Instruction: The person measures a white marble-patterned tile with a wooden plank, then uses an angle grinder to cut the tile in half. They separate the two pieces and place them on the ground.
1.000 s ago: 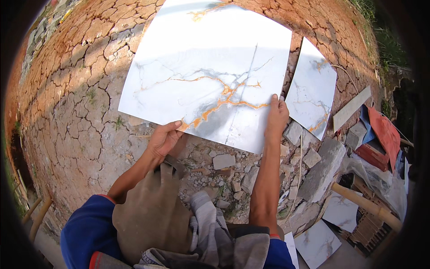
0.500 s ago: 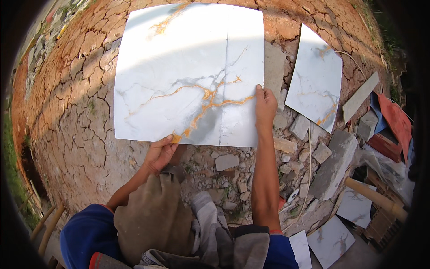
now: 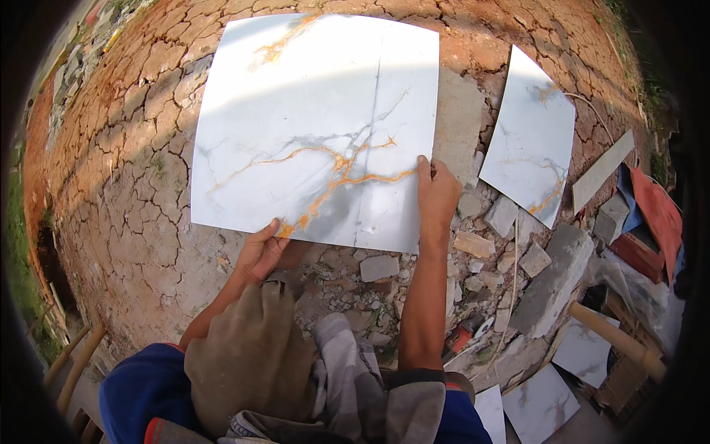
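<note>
A large white marble-patterned tile [image 3: 296, 111] with grey and orange veins fills the upper middle, and both my hands hold it by its edges. My left hand [image 3: 262, 250] grips the near edge left of centre, thumb on top and fingers underneath. At the right edge, close to the near corner, my right hand [image 3: 438, 191] is closed with its thumb on the face; its fingertips are partly hidden. A dark straight line runs down the tile's right part. To the right, a narrower tile piece [image 3: 531, 140] of the same pattern lies on the ground.
Cracked earth [image 3: 126, 185] stretches left and beyond. Rubble and a concrete slab [image 3: 553, 277] lie to the right, near a grey strip [image 3: 603, 172] and a red sheet [image 3: 654, 211]. A red power tool [image 3: 462, 337] with a disc rests by my right forearm. More cut tiles [image 3: 541, 403] sit lower right.
The large tile has tilted slightly clockwise, its right side coming nearer me. My right hand has moved a little toward me with it, and the view has shifted slightly.
</note>
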`<state>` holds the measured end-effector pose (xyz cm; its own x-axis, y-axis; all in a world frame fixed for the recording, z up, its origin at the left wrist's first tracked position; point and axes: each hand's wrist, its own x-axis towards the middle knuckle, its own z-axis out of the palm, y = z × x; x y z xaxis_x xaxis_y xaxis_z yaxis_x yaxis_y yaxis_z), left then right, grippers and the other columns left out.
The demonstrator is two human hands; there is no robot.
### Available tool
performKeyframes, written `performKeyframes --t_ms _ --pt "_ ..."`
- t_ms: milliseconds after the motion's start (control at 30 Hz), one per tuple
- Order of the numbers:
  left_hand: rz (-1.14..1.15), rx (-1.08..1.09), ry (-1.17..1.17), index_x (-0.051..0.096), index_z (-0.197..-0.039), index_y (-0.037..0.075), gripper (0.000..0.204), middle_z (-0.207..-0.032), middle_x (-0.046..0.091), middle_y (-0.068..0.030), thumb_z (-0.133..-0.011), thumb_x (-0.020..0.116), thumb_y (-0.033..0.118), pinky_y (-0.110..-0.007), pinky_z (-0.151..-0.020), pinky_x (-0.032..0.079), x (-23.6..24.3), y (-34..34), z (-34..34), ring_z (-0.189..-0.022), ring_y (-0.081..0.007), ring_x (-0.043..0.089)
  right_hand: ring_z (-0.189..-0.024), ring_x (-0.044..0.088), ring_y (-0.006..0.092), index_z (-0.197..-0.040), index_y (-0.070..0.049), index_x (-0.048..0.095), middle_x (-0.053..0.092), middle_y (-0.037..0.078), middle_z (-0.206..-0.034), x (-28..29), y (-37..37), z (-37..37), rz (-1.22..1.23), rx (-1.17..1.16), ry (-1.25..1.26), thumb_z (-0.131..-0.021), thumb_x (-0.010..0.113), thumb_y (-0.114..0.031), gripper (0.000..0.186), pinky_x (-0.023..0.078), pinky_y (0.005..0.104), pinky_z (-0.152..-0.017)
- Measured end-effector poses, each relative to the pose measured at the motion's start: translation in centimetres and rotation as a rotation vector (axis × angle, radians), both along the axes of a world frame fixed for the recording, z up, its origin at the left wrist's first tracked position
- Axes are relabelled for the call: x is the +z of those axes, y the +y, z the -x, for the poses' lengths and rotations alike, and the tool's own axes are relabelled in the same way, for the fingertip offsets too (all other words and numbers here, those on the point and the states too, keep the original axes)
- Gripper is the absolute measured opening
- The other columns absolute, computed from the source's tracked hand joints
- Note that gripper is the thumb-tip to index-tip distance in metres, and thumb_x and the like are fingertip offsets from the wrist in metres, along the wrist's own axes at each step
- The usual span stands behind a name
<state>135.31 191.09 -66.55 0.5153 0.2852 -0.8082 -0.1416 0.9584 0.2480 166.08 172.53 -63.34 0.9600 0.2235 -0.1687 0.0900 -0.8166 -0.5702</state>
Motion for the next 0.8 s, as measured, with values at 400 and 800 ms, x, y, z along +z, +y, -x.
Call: performKeyframes --t_ms 400,800 --pt "-0.025 -0.151 -0.002 0.052 -0.138 0.002 0.039 -0.136 0.063 -0.0156 -0.102 0.066 0.010 -0.042 -0.111 0.054 -1.5 0.7 0.8 -0.127 -0.0269 0.062 -0.099 0.064 0.0352 -0.123 -0.004 0.070 0.065 0.016 -0.112 -1.8 -1.9 4.1 -0.165 -0.087 -0.134 -0.096 0.071 -0.024 0.033 0.052 0.0435 -0.088" --pt "-0.608 -1.033 0.569 0.060 -0.126 -0.002 0.029 -0.131 0.065 -0.0194 -0.102 0.066 0.013 -0.033 -0.100 0.057 8.7 8.3 4.8 -0.114 -0.0219 0.067 -0.127 0.064 0.0298 -0.141 -0.004 0.059 0.058 0.018 -0.146 20.2 -23.8 14.7 -0.585 -0.468 -0.164 -0.094 0.071 -0.016 0.049 0.057 0.0382 -0.088"
